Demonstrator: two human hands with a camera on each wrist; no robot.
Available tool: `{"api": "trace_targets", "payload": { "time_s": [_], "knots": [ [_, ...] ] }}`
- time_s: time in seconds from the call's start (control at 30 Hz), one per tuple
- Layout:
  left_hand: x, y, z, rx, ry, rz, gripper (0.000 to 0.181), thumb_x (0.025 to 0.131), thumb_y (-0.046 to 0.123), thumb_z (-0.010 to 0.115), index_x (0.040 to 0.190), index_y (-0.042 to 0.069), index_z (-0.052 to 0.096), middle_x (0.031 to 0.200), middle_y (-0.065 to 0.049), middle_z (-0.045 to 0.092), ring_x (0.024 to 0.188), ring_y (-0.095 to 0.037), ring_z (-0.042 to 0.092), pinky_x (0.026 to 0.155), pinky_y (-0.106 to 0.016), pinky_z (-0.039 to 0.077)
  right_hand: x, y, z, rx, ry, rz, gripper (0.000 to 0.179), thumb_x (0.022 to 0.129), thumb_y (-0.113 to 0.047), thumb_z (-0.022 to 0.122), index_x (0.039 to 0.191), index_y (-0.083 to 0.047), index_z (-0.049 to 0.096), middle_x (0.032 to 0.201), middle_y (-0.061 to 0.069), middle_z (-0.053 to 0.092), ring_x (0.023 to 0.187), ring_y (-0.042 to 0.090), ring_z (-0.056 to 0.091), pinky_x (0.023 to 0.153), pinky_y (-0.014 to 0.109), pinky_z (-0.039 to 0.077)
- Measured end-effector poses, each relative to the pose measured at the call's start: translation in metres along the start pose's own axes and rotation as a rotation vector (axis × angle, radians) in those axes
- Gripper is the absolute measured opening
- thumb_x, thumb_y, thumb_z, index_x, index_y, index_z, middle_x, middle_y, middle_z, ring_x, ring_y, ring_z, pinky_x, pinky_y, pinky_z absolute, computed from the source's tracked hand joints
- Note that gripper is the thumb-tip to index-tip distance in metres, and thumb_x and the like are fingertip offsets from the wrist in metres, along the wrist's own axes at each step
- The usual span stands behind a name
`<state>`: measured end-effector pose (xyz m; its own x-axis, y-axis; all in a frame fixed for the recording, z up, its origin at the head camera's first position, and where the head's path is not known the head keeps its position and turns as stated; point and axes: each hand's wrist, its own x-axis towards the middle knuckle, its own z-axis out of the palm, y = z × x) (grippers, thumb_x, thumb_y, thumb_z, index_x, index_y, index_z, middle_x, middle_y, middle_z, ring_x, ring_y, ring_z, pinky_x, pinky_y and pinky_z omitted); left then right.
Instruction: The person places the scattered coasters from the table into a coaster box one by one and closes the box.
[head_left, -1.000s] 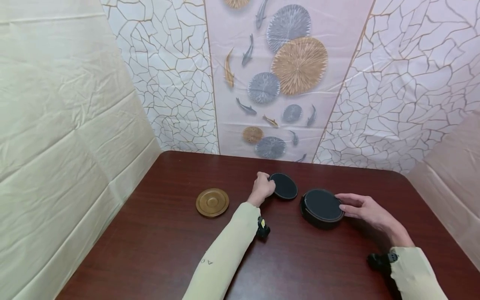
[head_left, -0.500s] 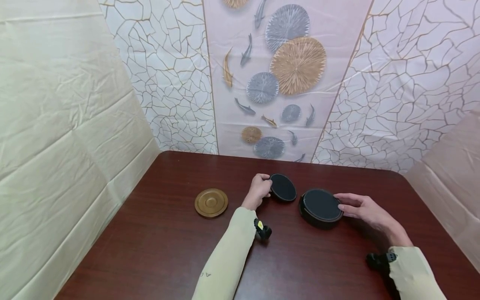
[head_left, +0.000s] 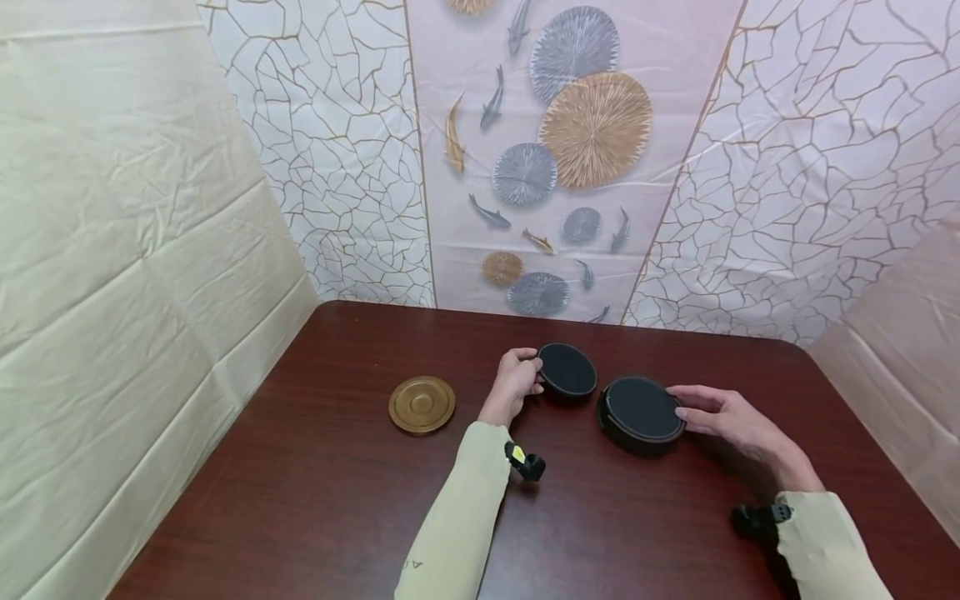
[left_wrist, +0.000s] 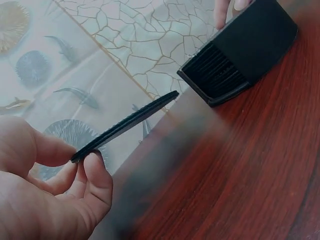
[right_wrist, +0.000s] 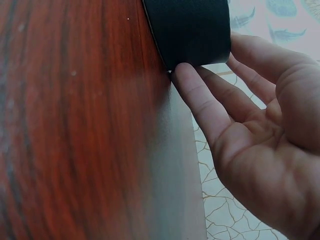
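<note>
My left hand (head_left: pixel 513 379) pinches a thin round black coaster (head_left: pixel 567 369) by its left edge. In the left wrist view the coaster (left_wrist: pixel 127 122) appears edge-on, tilted between thumb and fingers. To its right on the table stands a round black coaster holder (head_left: pixel 642 412). An opening in the holder's side, visible in the left wrist view, shows several dark coasters stacked inside. My right hand (head_left: pixel 731 421) touches the holder's right side with thumb and fingers extended. The right wrist view has these fingertips against the holder's dark wall (right_wrist: pixel 192 35).
A brown-gold disc (head_left: pixel 422 405) with concentric rings lies on the dark red-brown table (head_left: pixel 322 492), left of my left arm. A patterned cloth (head_left: pixel 525 175) hangs behind the table's back edge. Pale cloth walls (head_left: pixel 112 250) rise at both sides.
My left hand has shifted slightly left and turned, and the coaster it holds has changed tilt. The right hand and the holder stay almost still.
</note>
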<state>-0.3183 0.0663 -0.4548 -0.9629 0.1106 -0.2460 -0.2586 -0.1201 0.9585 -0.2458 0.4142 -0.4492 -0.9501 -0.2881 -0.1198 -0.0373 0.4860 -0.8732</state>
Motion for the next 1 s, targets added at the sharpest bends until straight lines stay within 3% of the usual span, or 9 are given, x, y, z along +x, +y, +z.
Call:
{"api": "trace_targets", "payload": {
  "time_s": [0.37,0.67,1.0],
  "knots": [
    [-0.001,0.001,0.007,-0.081,-0.099,-0.011,0.026,0.1,0.011,0.055,0.125,0.008,0.056,0.097,-0.01,0.063,0.067,-0.016,0.059,0.057,-0.025,0.053,0.001,-0.002,0.001,-0.022,0.003,0.01,0.063,0.093,-0.029,0.068,0.144,-0.003,0.045,0.144,0.03,0.045,0.102,0.0,0.065,0.084,0.025,0.057],
    [-0.01,0.004,0.028,-0.088,-0.148,0.007,0.021,0.099,0.01,0.057,0.12,0.009,0.057,0.094,-0.01,0.063,0.069,-0.017,0.059,0.057,-0.025,0.055,0.001,-0.002,-0.002,-0.014,-0.001,0.006,0.064,0.093,-0.029,0.068,0.145,-0.001,0.043,0.143,0.031,0.045,0.102,0.0,0.065,0.084,0.026,0.058],
    [-0.015,0.0,0.041,-0.076,-0.146,0.005,0.019,0.097,0.007,0.059,0.116,0.008,0.059,0.085,-0.007,0.063,0.064,-0.016,0.057,0.054,-0.023,0.053,0.0,-0.003,0.001,-0.027,0.005,0.016,0.064,0.093,-0.029,0.068,0.145,-0.001,0.044,0.143,0.031,0.045,0.102,-0.001,0.065,0.083,0.024,0.057]
  ]
}}
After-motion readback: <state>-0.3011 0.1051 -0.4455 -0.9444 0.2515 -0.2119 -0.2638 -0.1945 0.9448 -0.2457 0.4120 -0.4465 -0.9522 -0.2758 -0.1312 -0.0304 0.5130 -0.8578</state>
